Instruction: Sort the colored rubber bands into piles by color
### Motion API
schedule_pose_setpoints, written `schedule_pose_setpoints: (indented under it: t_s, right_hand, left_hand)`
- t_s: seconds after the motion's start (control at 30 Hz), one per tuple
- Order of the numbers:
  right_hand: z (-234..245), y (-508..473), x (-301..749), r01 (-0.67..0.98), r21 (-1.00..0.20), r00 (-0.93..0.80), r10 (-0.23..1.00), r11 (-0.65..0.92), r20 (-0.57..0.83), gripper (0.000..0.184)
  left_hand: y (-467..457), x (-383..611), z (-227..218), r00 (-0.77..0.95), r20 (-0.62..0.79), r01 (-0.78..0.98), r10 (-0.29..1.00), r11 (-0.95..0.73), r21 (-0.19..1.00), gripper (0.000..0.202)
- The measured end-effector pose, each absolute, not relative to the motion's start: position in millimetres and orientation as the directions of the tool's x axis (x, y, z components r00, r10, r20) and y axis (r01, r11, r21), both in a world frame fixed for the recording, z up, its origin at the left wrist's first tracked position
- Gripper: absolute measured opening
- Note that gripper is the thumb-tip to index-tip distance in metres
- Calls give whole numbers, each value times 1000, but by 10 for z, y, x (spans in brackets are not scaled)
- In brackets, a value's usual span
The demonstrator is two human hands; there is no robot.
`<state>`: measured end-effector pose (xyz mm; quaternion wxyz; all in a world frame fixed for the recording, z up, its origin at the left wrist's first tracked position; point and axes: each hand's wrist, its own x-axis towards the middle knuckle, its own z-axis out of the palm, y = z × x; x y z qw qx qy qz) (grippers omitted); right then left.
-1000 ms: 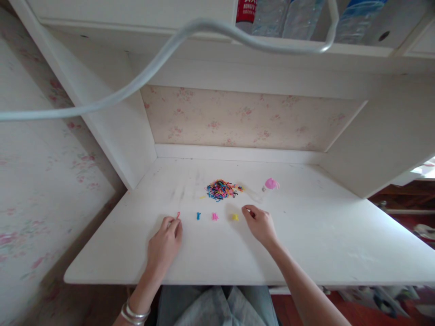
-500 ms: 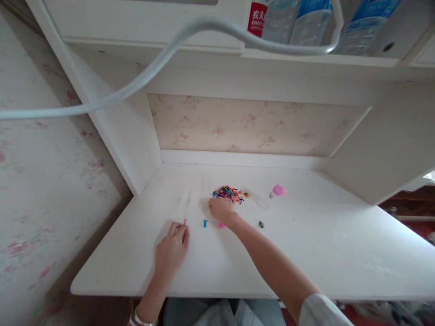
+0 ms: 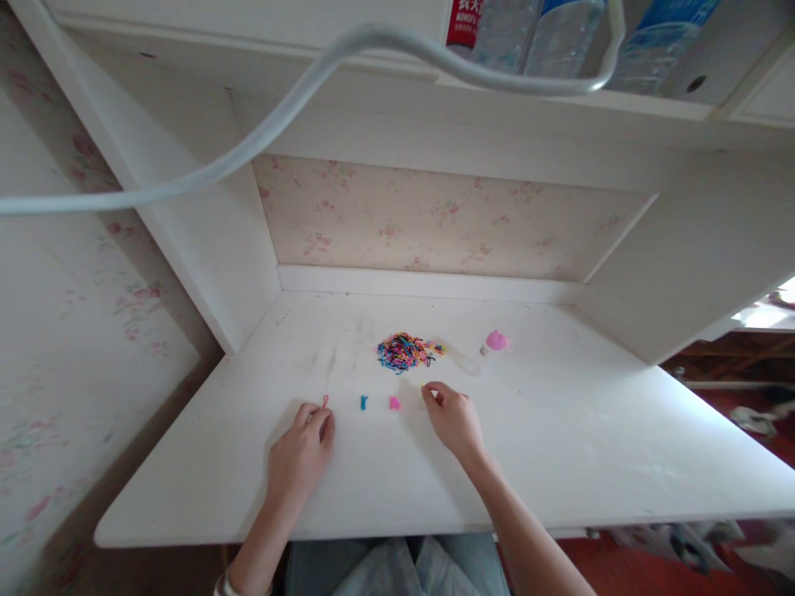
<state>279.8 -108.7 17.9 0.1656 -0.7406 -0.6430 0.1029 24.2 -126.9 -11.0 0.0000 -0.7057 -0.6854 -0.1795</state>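
Observation:
Small elastic hair bands in many colours form a pile (image 3: 403, 351) on the white desk. My left hand (image 3: 301, 451) rests on the desk, thumb and fingers closed on a pinkish-red hair band (image 3: 325, 401) whose loop pokes out past the fingertips. To its right lie a small blue bunch of hair bands (image 3: 363, 402) and a pink bunch (image 3: 394, 403). Just right of these, in front of the pile, my right hand (image 3: 455, 420) pinches a tiny yellow hair band (image 3: 423, 386), mostly covered by the fingertips. The black bands seen earlier are hidden by that hand.
Behind the pile's right side lies a clear plastic bag (image 3: 463, 361), with a pink object (image 3: 498, 340) farther right. A shelf above holds plastic bottles (image 3: 562, 41). A white cable (image 3: 279, 124) crosses the upper view. The desk's front edge (image 3: 373, 536) is near my lap.
My right hand has moved from the pile's left front edge to the right and nearer to me, carrying the yellow hair band. My left hand keeps its grip. The camera view has shifted slightly.

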Motion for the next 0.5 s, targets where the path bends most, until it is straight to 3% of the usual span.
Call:
schedule_pose_setpoints:
  t_s: [0.13, 0.5]
  right_hand:
    - [36, -1322, 3123, 831, -487, 340, 938, -268, 65, 33]
    - [15, -1300, 3073, 883, -339, 328, 943, -324, -48, 38]
  left_hand:
    - [-1268, 254, -89, 2, 259, 967, 966, -68, 247, 22]
    - [-1289, 254, -96, -1, 289, 964, 957, -76, 254, 22]
